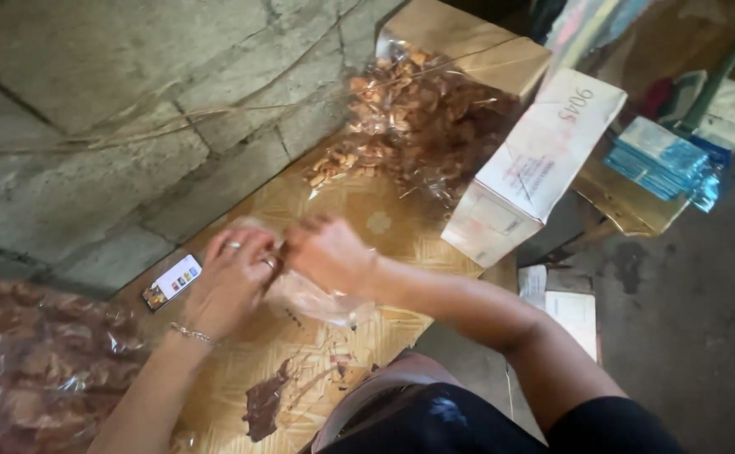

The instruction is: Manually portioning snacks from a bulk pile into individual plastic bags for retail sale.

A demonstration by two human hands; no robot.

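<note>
Nearest the viewer, on the patterned yellow tabletop [401, 220]: one small clear plastic bag [313, 296], lying under and between both hands, its mouth pinched at the point where they meet. Left hand [231, 282]: palm down, fingers curled and closed on the bag's top edge, rings and a bracelet on it, forearm coming up from the lower left. Right hand [327, 250]: knuckles up, fingers closed on the same edge, arm bent in from the lower right. Just left: small printed card [171, 282]. Farther off: large clear bag of brown snacks [409, 118]; beside it, a white carton [535, 164]. Farthest right: stack of blue packets [660, 158].
</note>
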